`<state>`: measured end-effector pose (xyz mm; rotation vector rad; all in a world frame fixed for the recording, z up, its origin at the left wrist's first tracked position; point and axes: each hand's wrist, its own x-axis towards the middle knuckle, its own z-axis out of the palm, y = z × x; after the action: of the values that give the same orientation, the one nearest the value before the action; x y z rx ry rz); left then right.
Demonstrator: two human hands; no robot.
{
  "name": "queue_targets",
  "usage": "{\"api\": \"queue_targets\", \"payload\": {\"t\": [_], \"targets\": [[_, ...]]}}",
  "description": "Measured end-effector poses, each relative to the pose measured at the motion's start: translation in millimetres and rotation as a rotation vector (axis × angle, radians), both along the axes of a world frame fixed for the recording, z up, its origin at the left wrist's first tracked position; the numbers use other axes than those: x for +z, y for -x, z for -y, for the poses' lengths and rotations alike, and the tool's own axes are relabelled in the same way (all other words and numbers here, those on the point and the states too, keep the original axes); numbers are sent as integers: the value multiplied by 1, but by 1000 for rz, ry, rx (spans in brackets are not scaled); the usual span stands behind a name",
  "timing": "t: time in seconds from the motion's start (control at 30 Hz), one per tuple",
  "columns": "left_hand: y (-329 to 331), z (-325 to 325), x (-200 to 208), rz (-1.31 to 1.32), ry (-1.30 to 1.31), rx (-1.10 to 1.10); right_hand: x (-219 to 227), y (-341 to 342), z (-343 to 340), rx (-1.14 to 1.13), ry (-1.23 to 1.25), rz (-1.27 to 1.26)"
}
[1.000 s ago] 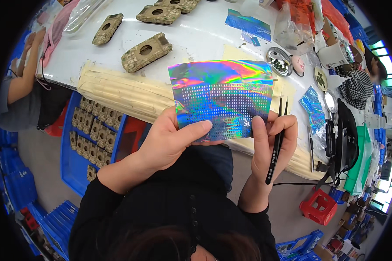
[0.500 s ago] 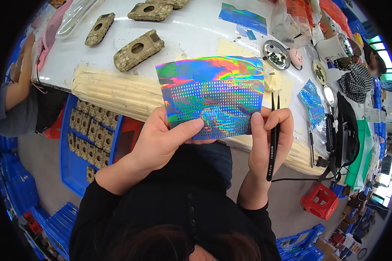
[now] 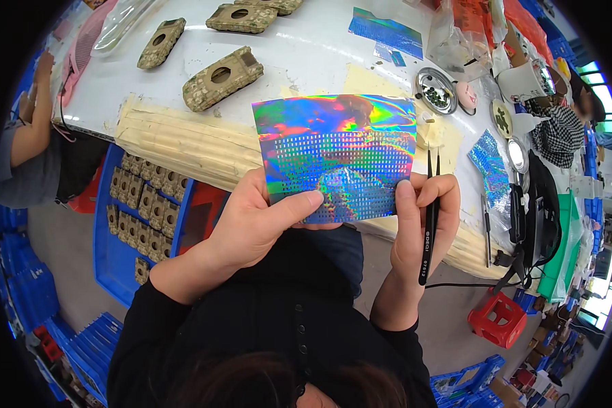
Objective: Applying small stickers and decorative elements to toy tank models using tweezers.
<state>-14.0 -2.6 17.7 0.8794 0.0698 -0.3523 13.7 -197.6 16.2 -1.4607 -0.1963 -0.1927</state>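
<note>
A shiny rainbow holographic sticker sheet, dotted with rows of tiny rectangles, is held up in front of me over the table's near edge. My left hand pinches its lower left part, thumb on top and fingers behind. At the lower right corner, my right hand grips the sheet between thumb and fingers. Black tweezers also rest in my right hand, their points facing away from me. Beyond the sheet, a camouflage toy tank hull with a round hole lies on the white table.
More tank hulls lie farther back, and a blue tray at lower left holds several. Small dark parts fill a round metal dish at right. Another holographic sheet lies far back. A red stool stands lower right. A person's arm is at left.
The holographic sheet and both hands have shifted slightly to the right in the picture, as the whole table view has too. The grip on sheet and tweezers looks the same.
</note>
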Motion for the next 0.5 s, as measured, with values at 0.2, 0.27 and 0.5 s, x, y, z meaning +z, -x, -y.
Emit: {"api": "queue_targets", "payload": {"t": [0.2,0.27,0.5], "targets": [[1,-2,1,-29,78,1,2,1,1,6,21,-14],[-2,-2,6,-97,263,27,1,1,4,33,46,-27],[-6,-5,-6,-175,510,-14,2,2,6,53,96,-83]]}}
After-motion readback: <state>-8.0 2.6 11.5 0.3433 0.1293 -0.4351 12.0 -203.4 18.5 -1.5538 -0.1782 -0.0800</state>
